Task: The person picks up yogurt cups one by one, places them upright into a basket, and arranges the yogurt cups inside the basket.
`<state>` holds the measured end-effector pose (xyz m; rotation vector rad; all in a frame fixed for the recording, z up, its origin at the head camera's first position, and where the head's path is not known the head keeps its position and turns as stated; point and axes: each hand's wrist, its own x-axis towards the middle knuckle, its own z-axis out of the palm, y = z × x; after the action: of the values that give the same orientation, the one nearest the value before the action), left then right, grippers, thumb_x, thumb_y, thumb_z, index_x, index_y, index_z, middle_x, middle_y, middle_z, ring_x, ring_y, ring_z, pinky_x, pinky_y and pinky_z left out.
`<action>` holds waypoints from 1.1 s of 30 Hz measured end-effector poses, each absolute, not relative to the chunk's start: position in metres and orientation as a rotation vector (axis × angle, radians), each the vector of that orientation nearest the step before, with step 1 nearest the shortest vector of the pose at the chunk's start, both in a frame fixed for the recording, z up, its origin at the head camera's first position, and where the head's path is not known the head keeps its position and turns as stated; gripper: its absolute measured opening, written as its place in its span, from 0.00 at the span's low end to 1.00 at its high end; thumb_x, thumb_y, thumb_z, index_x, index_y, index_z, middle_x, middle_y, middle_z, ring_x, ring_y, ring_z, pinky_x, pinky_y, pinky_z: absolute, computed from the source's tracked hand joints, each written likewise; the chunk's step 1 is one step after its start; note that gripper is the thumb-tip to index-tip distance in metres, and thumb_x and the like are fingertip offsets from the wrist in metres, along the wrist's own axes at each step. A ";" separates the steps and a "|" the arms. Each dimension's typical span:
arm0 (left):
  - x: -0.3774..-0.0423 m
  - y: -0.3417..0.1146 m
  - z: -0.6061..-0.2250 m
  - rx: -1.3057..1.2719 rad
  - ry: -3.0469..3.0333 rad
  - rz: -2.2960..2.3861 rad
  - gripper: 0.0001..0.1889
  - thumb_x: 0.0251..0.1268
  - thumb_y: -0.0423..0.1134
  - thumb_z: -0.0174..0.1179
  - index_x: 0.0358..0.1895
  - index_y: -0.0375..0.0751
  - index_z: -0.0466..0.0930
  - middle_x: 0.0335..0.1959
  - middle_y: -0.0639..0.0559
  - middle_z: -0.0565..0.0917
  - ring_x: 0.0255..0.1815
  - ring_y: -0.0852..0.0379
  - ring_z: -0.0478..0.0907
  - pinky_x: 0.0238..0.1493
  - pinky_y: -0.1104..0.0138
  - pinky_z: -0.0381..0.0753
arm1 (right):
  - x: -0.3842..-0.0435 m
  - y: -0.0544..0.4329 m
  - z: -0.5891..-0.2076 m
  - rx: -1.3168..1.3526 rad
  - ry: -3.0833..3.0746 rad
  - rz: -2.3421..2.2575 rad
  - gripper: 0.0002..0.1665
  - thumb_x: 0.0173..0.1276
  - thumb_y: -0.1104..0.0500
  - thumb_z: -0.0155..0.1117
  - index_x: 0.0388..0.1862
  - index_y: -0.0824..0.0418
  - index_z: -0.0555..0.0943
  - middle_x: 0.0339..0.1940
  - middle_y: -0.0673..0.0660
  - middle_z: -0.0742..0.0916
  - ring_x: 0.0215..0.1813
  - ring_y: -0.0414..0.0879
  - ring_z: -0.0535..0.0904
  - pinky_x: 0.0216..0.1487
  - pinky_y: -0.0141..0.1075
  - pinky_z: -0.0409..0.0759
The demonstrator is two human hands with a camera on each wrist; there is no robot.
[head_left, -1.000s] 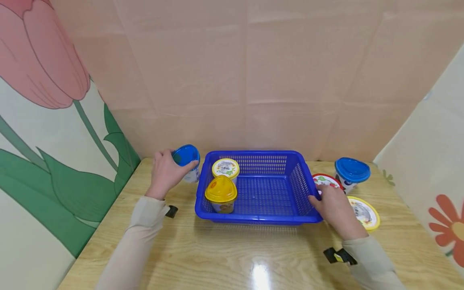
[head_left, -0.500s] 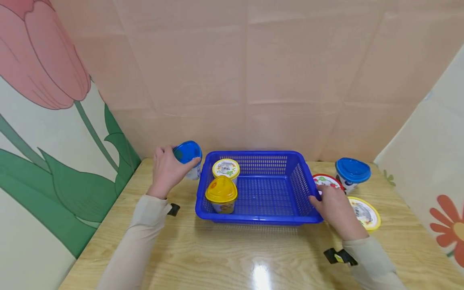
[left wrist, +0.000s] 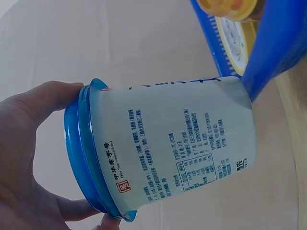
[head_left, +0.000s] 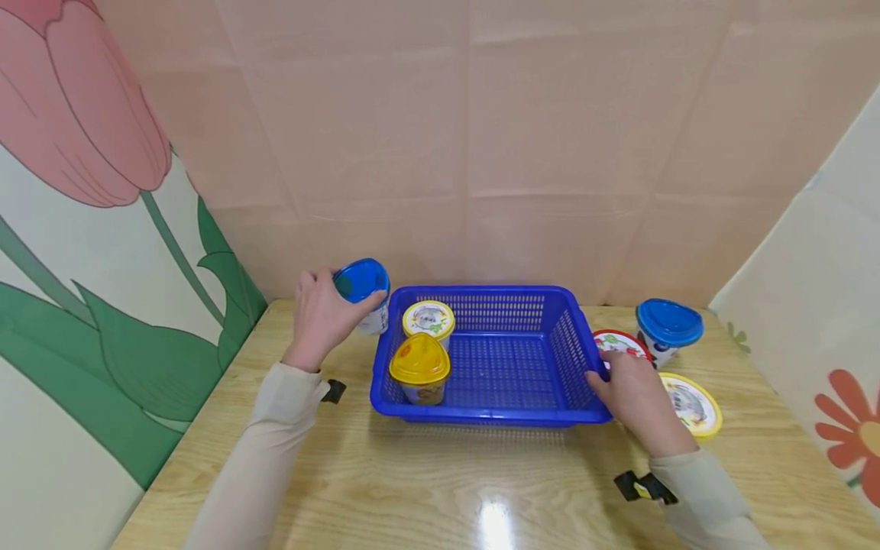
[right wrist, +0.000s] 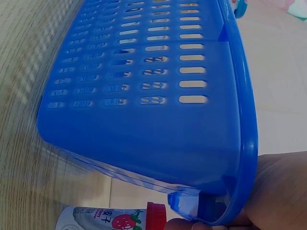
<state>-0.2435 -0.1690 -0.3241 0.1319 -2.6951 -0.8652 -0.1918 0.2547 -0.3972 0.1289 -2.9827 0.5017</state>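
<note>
My left hand (head_left: 325,317) grips a white yogurt cup with a blue lid (head_left: 361,283) by its lid, thumb on one side and fingers on the other. In the left wrist view the printed wall of this cup (left wrist: 177,139) shows large, its base overlapping the basket's edge. The blue plastic basket (head_left: 481,415) stands left of my right hand (head_left: 639,397), which holds its right rim between thumb and fingers. Inside the basket, at the left end, are a yellow-lidded cup (head_left: 420,363) and a cup with a white, yellow-rimmed lid (head_left: 428,317).
Right of the basket stand a red-rimmed cup (head_left: 622,342), partly behind my right hand, a blue-lidded cup (head_left: 668,325) and another yellow-rimmed cup (head_left: 693,405). A wall covered in tan sheeting (head_left: 467,153) rises behind the wooden table (head_left: 426,489).
My left hand has lifted the blue-lidded yogurt cup and carried it a little rightward, up to the basket's left rim. The right hand and the basket have stayed in place.
</note>
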 end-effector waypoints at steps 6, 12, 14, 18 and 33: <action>-0.245 -0.161 -0.320 0.112 -2.703 -0.899 0.52 0.52 0.71 0.65 0.69 0.32 0.64 0.56 0.34 0.65 0.53 0.40 0.64 0.51 0.48 0.76 | -0.192 0.256 -0.398 0.152 -2.962 0.503 0.27 0.68 0.58 0.67 0.53 0.82 0.77 0.47 0.79 0.83 0.49 0.74 0.80 0.50 0.63 0.77; -0.249 -0.150 -0.315 0.075 -2.696 -0.920 0.53 0.52 0.72 0.65 0.69 0.32 0.64 0.56 0.35 0.65 0.51 0.41 0.66 0.50 0.49 0.77 | -0.191 0.254 -0.398 0.124 -2.980 0.504 0.28 0.69 0.57 0.65 0.55 0.82 0.76 0.48 0.79 0.83 0.50 0.73 0.80 0.51 0.63 0.77; -0.250 -0.146 -0.313 0.064 -2.697 -0.927 0.53 0.52 0.72 0.65 0.69 0.32 0.64 0.56 0.35 0.65 0.51 0.41 0.65 0.50 0.49 0.78 | -0.191 0.254 -0.398 0.121 -2.983 0.504 0.28 0.69 0.57 0.65 0.55 0.82 0.76 0.48 0.79 0.83 0.51 0.73 0.80 0.51 0.63 0.77; -0.252 -0.138 -0.311 0.054 -2.705 -0.937 0.53 0.51 0.72 0.65 0.69 0.32 0.64 0.57 0.35 0.66 0.53 0.42 0.65 0.51 0.49 0.78 | -0.191 0.255 -0.398 0.130 -2.979 0.502 0.28 0.68 0.58 0.66 0.54 0.82 0.76 0.47 0.79 0.83 0.49 0.73 0.80 0.50 0.63 0.77; -0.269 -0.104 -0.308 0.014 -2.735 -0.983 0.52 0.51 0.73 0.64 0.69 0.34 0.65 0.57 0.38 0.67 0.55 0.43 0.65 0.55 0.50 0.77 | -0.192 0.253 -0.397 0.112 -2.986 0.507 0.29 0.69 0.57 0.66 0.56 0.82 0.76 0.49 0.79 0.83 0.51 0.73 0.80 0.50 0.63 0.78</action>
<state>-0.2690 -0.1043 -0.3076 0.0143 -2.7348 -0.9827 -0.1917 0.2526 -0.3968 0.1119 -2.9857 0.5073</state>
